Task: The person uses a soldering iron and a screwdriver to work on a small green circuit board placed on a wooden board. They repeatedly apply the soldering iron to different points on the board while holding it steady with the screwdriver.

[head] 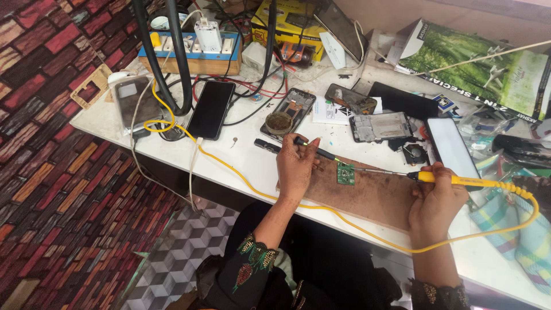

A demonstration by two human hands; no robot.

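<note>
White counter (241, 166) carries a brown wooden work board (373, 195) near its front edge, and on the board's left part lies a small green circuit board (345, 174). Right of that board, the right hand (439, 198) is closed round a yellow-handled soldering iron (459, 181), tip just reaching the green board. Left of it, the left hand (295, 169) pinches black tweezers (313, 149) (tip aimed at the same spot). Soldering looks under way; next calls for a steady tip on the joint.
</note>
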